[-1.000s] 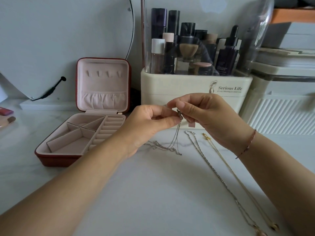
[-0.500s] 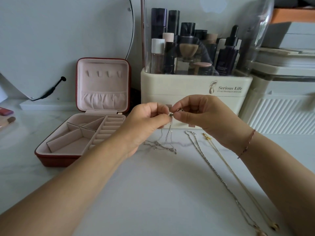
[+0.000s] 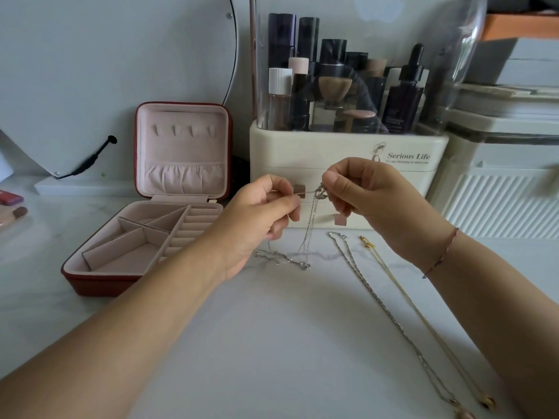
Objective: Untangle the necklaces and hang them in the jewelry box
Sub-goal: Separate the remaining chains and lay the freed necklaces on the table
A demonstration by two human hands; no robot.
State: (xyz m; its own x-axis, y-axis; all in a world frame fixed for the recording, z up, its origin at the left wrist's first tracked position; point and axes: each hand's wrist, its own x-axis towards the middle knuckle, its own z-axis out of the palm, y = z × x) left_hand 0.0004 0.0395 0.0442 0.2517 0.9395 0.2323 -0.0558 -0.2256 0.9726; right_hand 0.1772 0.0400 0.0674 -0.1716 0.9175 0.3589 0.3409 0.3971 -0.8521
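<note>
Two hands meet at the middle of the frame, above the white table (image 3: pixel 272 343). The left hand (image 3: pixel 257 219) pinches a thin strand of a silver chain (image 3: pixel 305 237) between thumb and forefinger, its fingers closed narrow on it. The right hand (image 3: pixel 372 198) pinches the same chain at a small bunched knot, perhaps the clasp, though it is too small to tell. A short stretch runs taut between the two pinches. From the knot the chain hangs down in two strands, and its lower end lies in a loose tangle on the table, just below the left hand.

Right of centre, two more necklaces lie straight on the table, side by side and apart: a silver necklace (image 3: pixel 390 316) and, to its right, a gold necklace (image 3: pixel 423 322). Both run toward the lower right corner, where their pendants rest.

At left of centre the red box (image 3: pixel 99 284) stands open, lid upright. Its pink lining shows four hooks in the lid and empty compartments in the base. Behind the hands sits a cream organizer (image 3: pixel 348 152) of bottles.
</note>
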